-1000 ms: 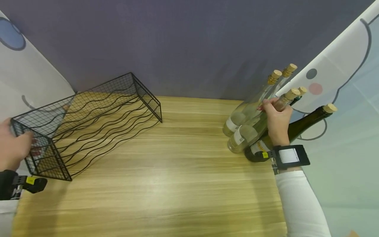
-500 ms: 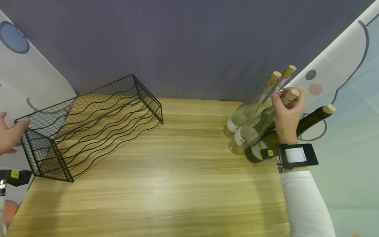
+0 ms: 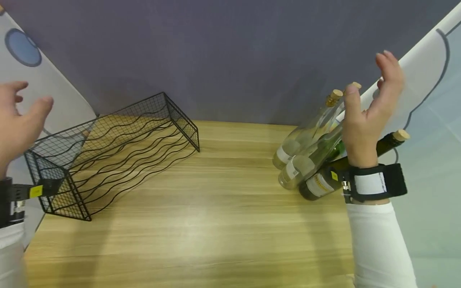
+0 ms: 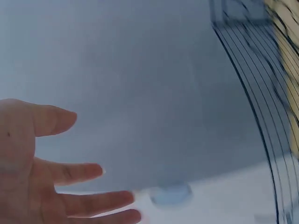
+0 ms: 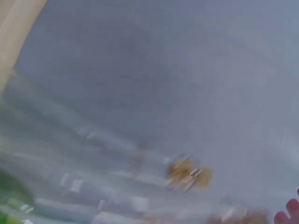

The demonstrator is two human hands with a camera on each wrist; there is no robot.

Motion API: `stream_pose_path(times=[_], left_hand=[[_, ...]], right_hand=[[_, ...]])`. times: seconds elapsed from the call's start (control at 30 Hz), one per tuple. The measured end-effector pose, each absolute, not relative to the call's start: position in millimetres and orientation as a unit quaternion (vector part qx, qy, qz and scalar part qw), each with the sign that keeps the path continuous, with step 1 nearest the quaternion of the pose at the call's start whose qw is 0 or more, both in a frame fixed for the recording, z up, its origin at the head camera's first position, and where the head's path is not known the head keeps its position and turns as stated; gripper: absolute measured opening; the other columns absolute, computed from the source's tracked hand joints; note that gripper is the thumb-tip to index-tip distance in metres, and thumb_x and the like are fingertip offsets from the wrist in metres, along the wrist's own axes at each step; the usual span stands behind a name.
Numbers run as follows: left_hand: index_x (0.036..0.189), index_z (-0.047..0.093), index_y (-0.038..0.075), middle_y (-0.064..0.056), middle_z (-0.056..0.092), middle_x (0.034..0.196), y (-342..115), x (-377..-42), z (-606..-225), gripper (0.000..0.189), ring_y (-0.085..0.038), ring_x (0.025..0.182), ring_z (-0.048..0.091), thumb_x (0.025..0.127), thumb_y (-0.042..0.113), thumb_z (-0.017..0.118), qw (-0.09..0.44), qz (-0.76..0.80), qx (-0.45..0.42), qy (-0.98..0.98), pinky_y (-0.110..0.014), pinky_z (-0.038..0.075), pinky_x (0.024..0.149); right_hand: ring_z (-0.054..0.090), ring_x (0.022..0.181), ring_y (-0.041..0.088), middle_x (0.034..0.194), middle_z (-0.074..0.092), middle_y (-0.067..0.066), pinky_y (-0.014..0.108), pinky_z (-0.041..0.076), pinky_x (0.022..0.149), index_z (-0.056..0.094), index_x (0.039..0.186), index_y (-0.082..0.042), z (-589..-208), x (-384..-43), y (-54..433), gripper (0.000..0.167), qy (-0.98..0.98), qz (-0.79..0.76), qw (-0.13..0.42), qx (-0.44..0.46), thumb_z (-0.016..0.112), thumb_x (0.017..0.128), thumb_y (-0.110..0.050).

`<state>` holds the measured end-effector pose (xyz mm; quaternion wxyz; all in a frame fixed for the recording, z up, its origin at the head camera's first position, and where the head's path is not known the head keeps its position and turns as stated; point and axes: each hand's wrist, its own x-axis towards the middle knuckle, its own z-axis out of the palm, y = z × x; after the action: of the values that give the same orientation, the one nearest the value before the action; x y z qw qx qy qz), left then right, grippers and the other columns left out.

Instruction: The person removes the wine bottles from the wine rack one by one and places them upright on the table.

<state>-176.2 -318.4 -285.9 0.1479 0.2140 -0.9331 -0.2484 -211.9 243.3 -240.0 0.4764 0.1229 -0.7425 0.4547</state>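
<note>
In the head view, a black wire bottle rack [image 3: 131,116] with wavy bars stands on the left of the table. My left hand [image 3: 18,124] hovers above its near left end, fingers spread and apart from it. Several corked glass bottles stand together at the right: a clear bottle [image 3: 297,170], another clear one [image 3: 288,150] behind, a dark wine bottle [image 3: 318,186] leaning right, and a green bottle [image 3: 336,150] mostly covered. Raised over their necks is my right hand [image 3: 369,120], fingers loosely curved around nothing. The right wrist view shows a blurred cork [image 5: 189,175].
The wooden table [image 3: 201,208] extends between rack and bottles. A grey backdrop [image 3: 230,60] rises behind it. Patterned white cloth [image 3: 428,200] borders the right side, with similar cloth on the left.
My left hand has let go of the rack's left end and lifted. My right hand has released the bottle necks and risen up and to the right. Rack and bottles stay put.
</note>
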Motion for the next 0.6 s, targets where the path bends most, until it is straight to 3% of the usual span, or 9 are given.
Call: stream_pose_path(times=[0.07,0.1,0.2,0.3,0.47,0.6], left_hand=[[0.160,0.010,0.012,-0.027,0.014,0.163,-300,-177,-275,0.072,-0.046,0.150,0.017,0.100,0.048,0.027,0.133,-0.230,0.163,-0.950,-0.064,0.021,0.119],[0.159,0.008,0.005,-0.030,0.012,0.161,-281,-175,-261,0.072,-0.049,0.149,0.015,0.100,0.042,0.028,0.121,-0.230,0.151,-0.954,-0.067,0.017,0.119],[0.160,0.007,0.009,-0.027,0.011,0.163,-243,-176,-245,0.076,-0.049,0.149,0.013,0.099,0.047,0.031,0.123,-0.244,0.115,-0.955,-0.067,0.015,0.120],[0.160,0.009,0.014,-0.024,0.011,0.164,-215,-182,-239,0.076,-0.047,0.150,0.013,0.098,0.048,0.035,0.154,-0.273,0.072,-0.947,-0.064,0.012,0.122],[0.160,0.013,0.020,-0.021,0.012,0.165,-178,-191,-236,0.078,-0.041,0.153,0.011,0.095,0.054,0.040,0.195,-0.272,0.016,-0.942,-0.065,0.000,0.123],[0.160,0.003,0.029,-0.020,0.002,0.166,-153,-198,-240,0.085,-0.043,0.153,0.000,0.092,0.067,0.036,0.156,-0.247,-0.021,-0.956,-0.069,-0.009,0.120]], right_hand=[[0.032,0.145,0.011,0.153,0.041,0.011,0.024,0.020,0.121,0.047,0.138,0.005,-234,-213,234,0.078,-0.762,0.428,0.467,0.135,0.055,0.080,-0.046],[0.028,0.147,0.012,0.157,0.036,0.014,0.023,0.015,0.123,0.043,0.141,0.008,-232,-214,230,0.084,-0.773,0.417,0.456,0.143,0.055,0.082,-0.050],[0.014,0.154,0.014,0.164,0.020,0.019,0.022,0.004,0.125,0.030,0.149,0.008,-229,-217,221,0.102,-0.809,0.383,0.416,0.164,0.050,0.085,-0.069],[0.001,0.156,0.015,0.167,0.008,0.018,0.024,-0.005,0.124,0.021,0.154,0.001,-231,-222,213,0.109,-0.842,0.341,0.381,0.173,0.042,0.084,-0.079],[-0.009,0.155,0.016,0.168,-0.002,0.013,0.032,-0.010,0.125,0.014,0.159,-0.011,-240,-225,199,0.098,-0.882,0.292,0.330,0.171,0.035,0.089,-0.076],[-0.018,0.153,0.014,0.168,-0.013,0.003,0.042,-0.013,0.125,0.003,0.160,-0.023,-251,-222,189,0.093,-0.916,0.267,0.252,0.161,0.030,0.090,-0.077]])
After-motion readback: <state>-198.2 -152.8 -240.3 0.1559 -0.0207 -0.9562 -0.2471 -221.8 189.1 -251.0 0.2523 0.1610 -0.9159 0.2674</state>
